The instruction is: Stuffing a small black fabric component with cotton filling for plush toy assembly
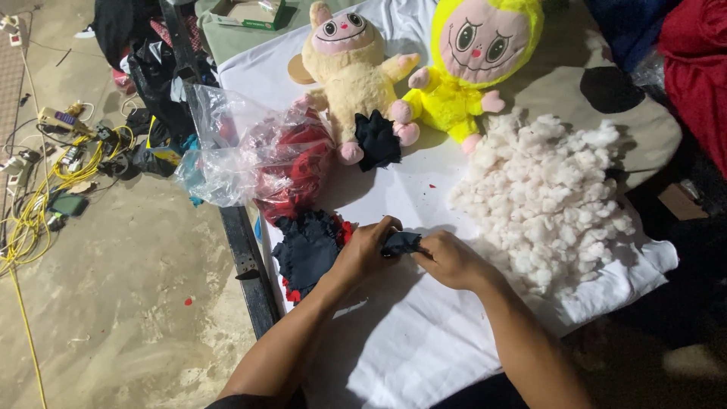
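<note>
My left hand (pixel 365 250) and my right hand (pixel 448 260) meet over the white sheet (pixel 409 333), both gripping one small dark navy fabric piece (pixel 401 242) between them. Just left of my left hand lies a heap of dark navy and red fabric pieces (pixel 307 250). A big pile of white stuffing fluff (pixel 545 197) sits to the right of my right hand. Further back lie a cream plush doll (pixel 352 76) with a black fabric piece (pixel 377 140) at its feet, and a yellow plush doll (pixel 469 60).
A clear plastic bag with red fabric (pixel 261 155) sits at the table's left edge. The metal table frame (pixel 246 257) runs along the left. Yellow cables and power strips (pixel 45 174) litter the concrete floor. A green box (pixel 250 14) is at the back; red cloth (pixel 700 68) hangs right.
</note>
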